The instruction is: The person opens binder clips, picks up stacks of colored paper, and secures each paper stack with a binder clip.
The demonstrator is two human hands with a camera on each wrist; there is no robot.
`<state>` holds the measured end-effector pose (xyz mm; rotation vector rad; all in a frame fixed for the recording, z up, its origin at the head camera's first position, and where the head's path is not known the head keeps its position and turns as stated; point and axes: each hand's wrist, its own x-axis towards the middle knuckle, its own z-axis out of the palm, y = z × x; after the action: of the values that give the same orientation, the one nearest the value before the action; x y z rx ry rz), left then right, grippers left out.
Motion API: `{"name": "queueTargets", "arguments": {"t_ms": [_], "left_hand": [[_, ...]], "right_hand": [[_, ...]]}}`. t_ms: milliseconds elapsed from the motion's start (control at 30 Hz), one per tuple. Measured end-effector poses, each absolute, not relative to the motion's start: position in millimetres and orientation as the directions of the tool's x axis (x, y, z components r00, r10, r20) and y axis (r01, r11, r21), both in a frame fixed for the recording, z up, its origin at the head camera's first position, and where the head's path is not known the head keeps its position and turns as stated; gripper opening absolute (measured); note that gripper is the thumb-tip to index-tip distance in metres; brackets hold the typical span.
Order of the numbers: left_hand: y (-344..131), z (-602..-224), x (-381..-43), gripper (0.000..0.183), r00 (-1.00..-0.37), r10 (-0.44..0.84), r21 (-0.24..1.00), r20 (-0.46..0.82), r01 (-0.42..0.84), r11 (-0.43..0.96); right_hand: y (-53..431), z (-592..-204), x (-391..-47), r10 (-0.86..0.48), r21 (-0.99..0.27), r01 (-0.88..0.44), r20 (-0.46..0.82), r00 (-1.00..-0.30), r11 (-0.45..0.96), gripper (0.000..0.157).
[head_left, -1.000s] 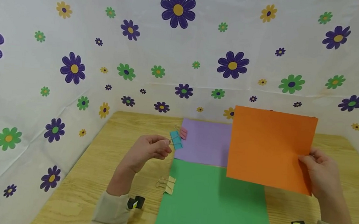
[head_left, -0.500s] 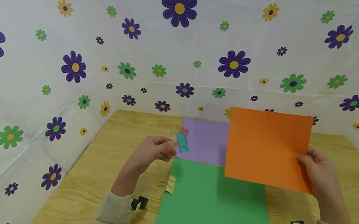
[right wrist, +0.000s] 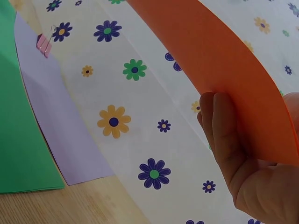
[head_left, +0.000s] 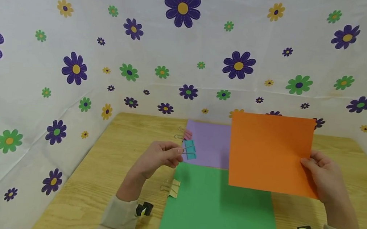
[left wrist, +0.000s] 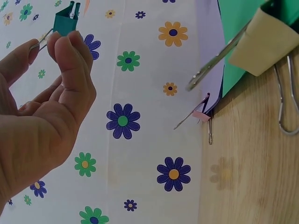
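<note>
In the head view my left hand (head_left: pixel 160 158) pinches a teal binder clip (head_left: pixel 190 149) by its wire handles, in the air over the left edge of the purple paper (head_left: pixel 212 144). The left wrist view shows the same teal clip (left wrist: pixel 65 22) held at the thumb and fingertips. My right hand (head_left: pixel 326 178) grips an orange sheet of paper (head_left: pixel 272 153) at its right edge, thumb in front and fingers behind. That orange sheet (right wrist: pixel 233 74) bends in the right wrist view. It is held up above the table, hiding part of the purple paper.
Green paper (head_left: pixel 220 212) lies on the wooden table (head_left: pixel 99 180), with a cream binder clip (head_left: pixel 174 189) on its left edge. A pink binder clip (head_left: pixel 187 134) grips the purple paper's left edge. Behind the table hangs a flowered white cloth (head_left: pixel 207 33).
My left hand has moved a little to the right with the teal clip, from beside the purple paper to over its edge. The orange sheet has shifted slightly left and levelled.
</note>
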<state>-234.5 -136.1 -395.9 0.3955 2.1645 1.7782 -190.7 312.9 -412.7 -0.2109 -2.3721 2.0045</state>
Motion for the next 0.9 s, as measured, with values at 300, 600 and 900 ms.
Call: {"name": "queueTargets", "arguments": {"t_ms": [300, 600, 900], "left_hand": [[-133.1, -393.1, -233.5, 0.04, -0.901, 0.43, 0.98, -0.053, 0.035, 0.194], [-132.3, -394.4, -231.7, 0.038, -0.895, 0.442, 0.978, -0.059, 0.036, 0.204], [-130.9, -394.5, -231.2, 0.041, -0.892, 0.446, 0.977, -0.066, 0.032, 0.209]], "right_hand": [[311.2, -412.6, -188.4, 0.064, -1.0, 0.001, 0.0, -0.998, 0.016, 0.019], [305.2, -413.6, -188.7, -0.008, -0.998, -0.039, 0.04, -0.999, -0.052, 0.023], [295.8, -415.5, -190.3, -0.041, -0.999, -0.038, 0.038, -0.998, 0.016, 0.02]]}}
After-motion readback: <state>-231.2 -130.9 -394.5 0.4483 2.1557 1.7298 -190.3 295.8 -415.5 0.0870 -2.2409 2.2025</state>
